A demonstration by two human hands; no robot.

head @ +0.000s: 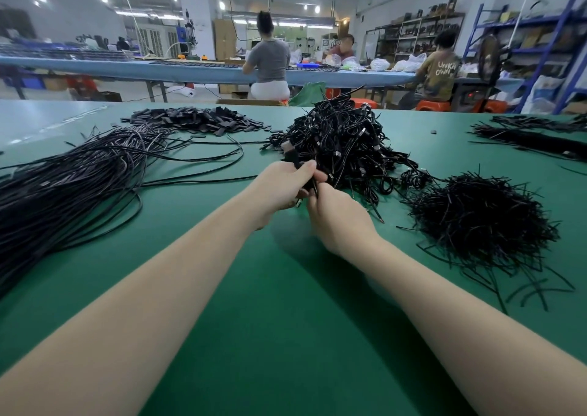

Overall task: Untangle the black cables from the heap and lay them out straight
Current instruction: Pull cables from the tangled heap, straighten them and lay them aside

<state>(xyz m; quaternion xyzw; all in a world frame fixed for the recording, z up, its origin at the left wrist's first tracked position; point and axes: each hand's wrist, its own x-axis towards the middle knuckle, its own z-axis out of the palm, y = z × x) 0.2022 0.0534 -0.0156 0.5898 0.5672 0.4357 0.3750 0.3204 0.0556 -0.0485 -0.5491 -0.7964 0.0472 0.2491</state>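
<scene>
Hands meet at the near edge of the tangled heap of black cables (pixel 343 142) on the green surface (pixel 270 320): the left hand (pixel 282 186) has its grip clenched round a small bunch of cable ends, and the right hand (pixel 336 218) pinches a strand just beside it. Pulling hard risks tightening a knot or dragging the heap toward the straightened cables (pixel 79 174) at left (the loose black ties (pixel 482 221) at right could snag too).

A tangled heap of black cables (pixel 343 142) sits mid-table; straightened cables (pixel 63 186) lie left.
</scene>
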